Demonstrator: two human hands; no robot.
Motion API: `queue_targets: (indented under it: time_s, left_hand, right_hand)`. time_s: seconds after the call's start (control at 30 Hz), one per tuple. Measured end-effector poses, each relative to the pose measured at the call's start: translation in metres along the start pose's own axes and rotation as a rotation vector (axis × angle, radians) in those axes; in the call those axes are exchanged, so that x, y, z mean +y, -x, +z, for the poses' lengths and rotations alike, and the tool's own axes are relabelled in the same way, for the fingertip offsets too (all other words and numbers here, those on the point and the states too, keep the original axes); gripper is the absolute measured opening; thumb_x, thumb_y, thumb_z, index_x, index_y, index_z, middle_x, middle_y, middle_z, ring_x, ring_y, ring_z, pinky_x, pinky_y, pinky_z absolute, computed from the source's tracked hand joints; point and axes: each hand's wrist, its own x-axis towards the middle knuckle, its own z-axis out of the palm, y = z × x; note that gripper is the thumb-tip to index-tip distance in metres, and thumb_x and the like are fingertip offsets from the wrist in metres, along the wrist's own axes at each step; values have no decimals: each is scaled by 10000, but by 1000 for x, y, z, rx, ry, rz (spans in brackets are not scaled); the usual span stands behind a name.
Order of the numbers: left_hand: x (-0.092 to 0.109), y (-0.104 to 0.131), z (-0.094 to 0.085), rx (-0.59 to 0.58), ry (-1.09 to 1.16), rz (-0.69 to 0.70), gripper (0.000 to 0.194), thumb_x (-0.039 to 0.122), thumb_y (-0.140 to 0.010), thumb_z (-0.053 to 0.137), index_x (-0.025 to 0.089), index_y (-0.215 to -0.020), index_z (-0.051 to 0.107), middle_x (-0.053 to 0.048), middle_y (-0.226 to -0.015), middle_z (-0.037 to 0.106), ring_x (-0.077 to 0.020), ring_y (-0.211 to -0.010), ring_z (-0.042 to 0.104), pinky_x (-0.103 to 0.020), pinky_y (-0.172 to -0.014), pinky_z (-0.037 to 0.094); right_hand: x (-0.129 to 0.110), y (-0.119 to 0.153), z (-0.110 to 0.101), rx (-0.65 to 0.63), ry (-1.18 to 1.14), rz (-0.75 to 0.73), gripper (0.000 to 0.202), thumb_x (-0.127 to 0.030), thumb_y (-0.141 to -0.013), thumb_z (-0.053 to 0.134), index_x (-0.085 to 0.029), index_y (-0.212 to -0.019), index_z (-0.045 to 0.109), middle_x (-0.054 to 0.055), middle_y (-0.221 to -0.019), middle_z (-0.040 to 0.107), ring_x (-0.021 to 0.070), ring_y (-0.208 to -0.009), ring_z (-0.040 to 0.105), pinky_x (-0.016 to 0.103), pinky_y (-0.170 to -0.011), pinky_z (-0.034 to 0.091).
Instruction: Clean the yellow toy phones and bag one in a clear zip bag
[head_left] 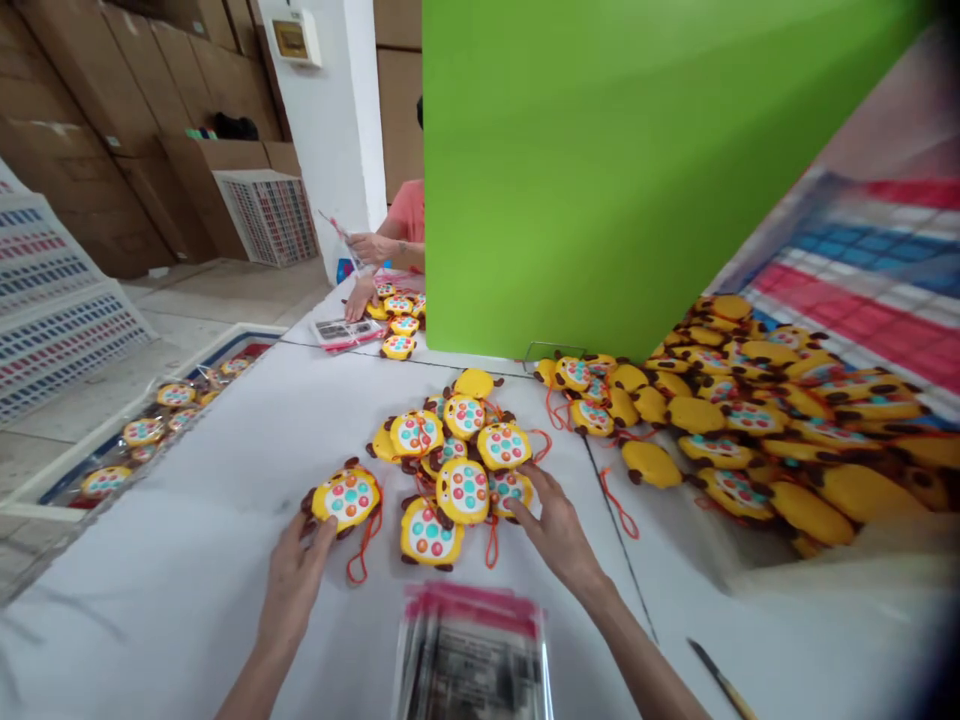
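My left hand [298,560] grips a yellow animal-shaped pop-it toy [346,498] by its lower left edge. This toy has a white face of coloured bubbles, brown paws and an orange cord loop. At the right side of a small heap of the same toys [463,490], my right hand [555,522] has thumb and fingers around the edge of another toy [508,491]. Part of that one is covered by its neighbours. Nearest to me lies a stack of clear plastic bags [472,660] with pink tops, blurred.
A tipped basket [847,240] spills many toys at right. A knife [720,680] lies front right. A green panel [600,170] stands across the table [187,560]. Beyond, a co-worker's hands [367,250] handle a bag. At left, a tray [45,510] holds bagged toys.
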Motion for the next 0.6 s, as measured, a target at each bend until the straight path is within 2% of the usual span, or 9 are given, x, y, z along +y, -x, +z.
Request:
queue_targets:
  time_s: [0.07, 0.13, 0.2, 0.27, 0.33, 0.47, 0.53, 0.6]
  left_hand:
    - [0, 6, -2, 101, -124, 63, 757, 601, -701, 562, 118, -1276, 464, -191, -1339, 439, -356, -1210, 441, -475, -1002, 371]
    - [2, 14, -2, 136, -165, 161, 727, 592, -718, 541, 162, -1297, 442, -159, -1384, 391, -348, -1242, 405, -484, -1017, 358]
    - [6, 20, -1, 88, -132, 191, 650, 579, -720, 554, 207, -1249, 484, -116, -1358, 435, -335, -1218, 433, -472, -1011, 372]
    - [11, 27, 3, 22, -56, 133, 614, 576, -689, 602, 221, -1185, 531, -98, -1293, 511, -332, -1150, 498, -456, -968, 418]
    - [16, 36, 10, -68, 37, 47, 583, 572, -651, 653, 212, -1104, 586, -94, -1186, 599, -328, -1065, 559, -426, -897, 470]
    - [27, 57, 32, -250, 236, -37, 471, 547, -631, 702, 184, -929, 663, -90, -969, 695, -303, -984, 610, -359, -841, 498]
    - [34, 67, 44, -363, 307, -86, 470, 537, -660, 695, 169, -949, 661, -101, -969, 696, -290, -973, 620, -349, -843, 497]
    - [43, 72, 56, -477, 398, -161, 511, 546, -719, 644, 170, -1065, 621, -114, -1048, 676, -281, -990, 619, -351, -821, 508]
  right_hand:
    - [4, -22, -2, -22, 111, 19, 493, -268, -816, 517, -187, -1294, 430, 144, -1324, 456, 283, -1237, 422, 465, -986, 388]
    - [6, -43, 0, -72, 172, 37, 626, -235, -750, 589, -194, -1340, 385, 154, -1394, 374, 308, -1298, 341, 480, -1004, 356]
    - [6, -63, 2, -127, 190, 25, 788, -205, -631, 690, -210, -1356, 380, 155, -1430, 326, 351, -1319, 293, 501, -999, 342]
    - [6, -78, 4, -178, 199, -4, 880, -182, -536, 749, -224, -1345, 407, 148, -1417, 348, 365, -1286, 342, 490, -985, 355]
    - [4, -86, 3, -189, 206, -34, 858, -188, -536, 756, -235, -1328, 432, 135, -1376, 396, 341, -1229, 419, 462, -975, 370]
    - [-6, -76, -4, -134, 208, -51, 695, -275, -660, 702, -190, -1303, 454, 139, -1279, 459, 296, -1155, 477, 422, -966, 399]
    - [-16, -58, -5, -115, 185, -62, 622, -273, -691, 677, -162, -1269, 477, 137, -1246, 478, 273, -1137, 491, 391, -966, 418]
    - [-28, -33, -1, -87, 120, -108, 586, -226, -693, 664, -158, -1247, 486, 135, -1244, 483, 262, -1144, 491, 383, -977, 424]
